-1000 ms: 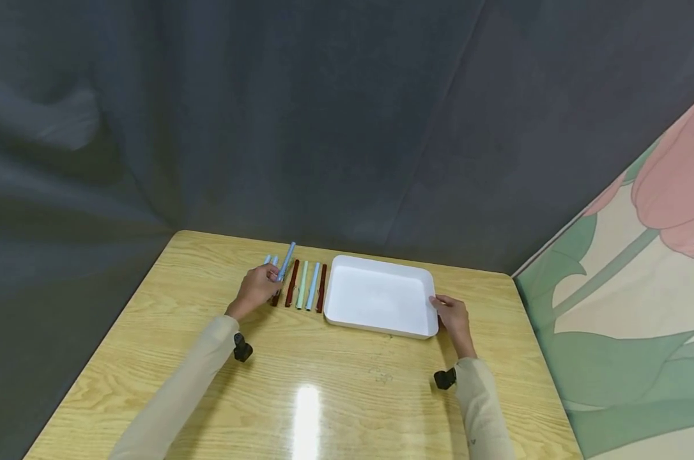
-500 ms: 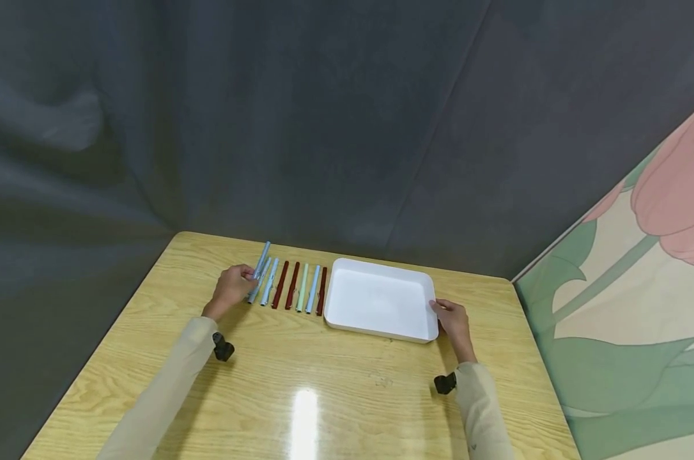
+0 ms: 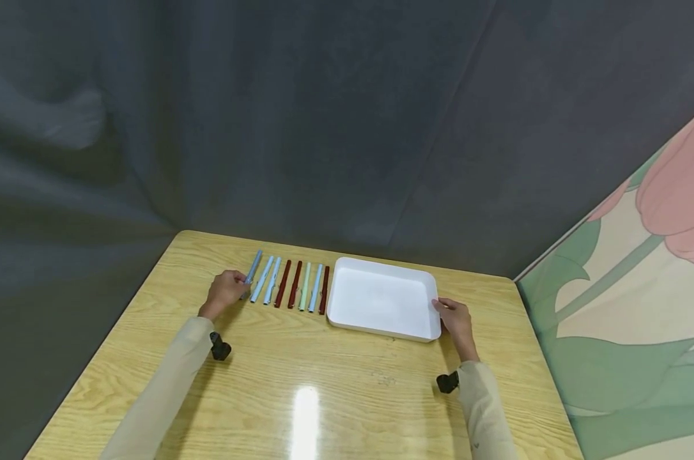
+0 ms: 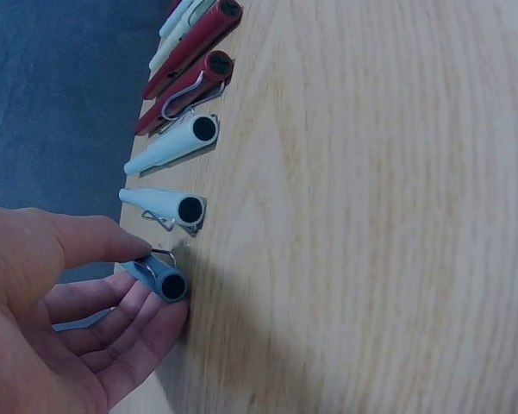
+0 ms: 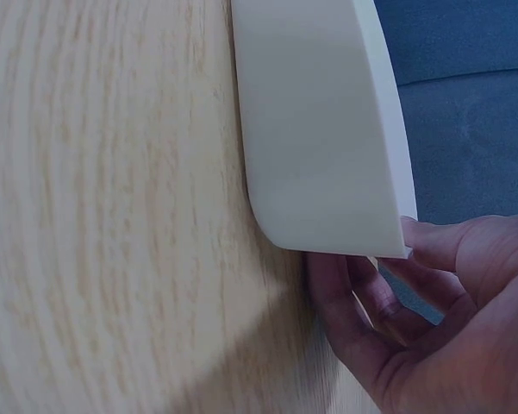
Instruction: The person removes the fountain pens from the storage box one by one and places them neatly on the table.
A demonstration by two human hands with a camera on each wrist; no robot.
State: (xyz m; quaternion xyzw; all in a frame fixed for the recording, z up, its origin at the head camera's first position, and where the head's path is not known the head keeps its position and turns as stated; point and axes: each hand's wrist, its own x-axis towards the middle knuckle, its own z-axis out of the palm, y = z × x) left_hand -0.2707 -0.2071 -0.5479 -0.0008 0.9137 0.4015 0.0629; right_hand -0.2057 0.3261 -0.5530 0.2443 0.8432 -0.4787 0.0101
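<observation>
My left hand [image 3: 225, 292] holds a blue-grey pen [image 3: 253, 266] at the left end of a row of pens. In the left wrist view its thumb lies on the wire clip of that pen [image 4: 162, 278] and the other fingers curl beneath, close over the tabletop. To its right lie two light blue pens [image 3: 261, 280], two dark red pens [image 3: 283, 283], a pale green pen [image 3: 305, 287], another light blue pen [image 3: 315, 289] and another dark red pen [image 3: 324, 291]. My right hand [image 3: 455, 321] grips the right rim of a white tray [image 3: 381, 331], thumb over the edge, fingers against the outer wall [image 5: 327, 172].
The wooden table [image 3: 347, 396] extends toward me, with a bright light reflection on it. A dark curtain [image 3: 347, 128] hangs right behind its back edge. A flower-patterned panel [image 3: 629, 319] stands along the right side.
My left hand has carried the blue-grey pen left, past the other pens, and lowered it at the row's left end. My right hand has stayed on the tray.
</observation>
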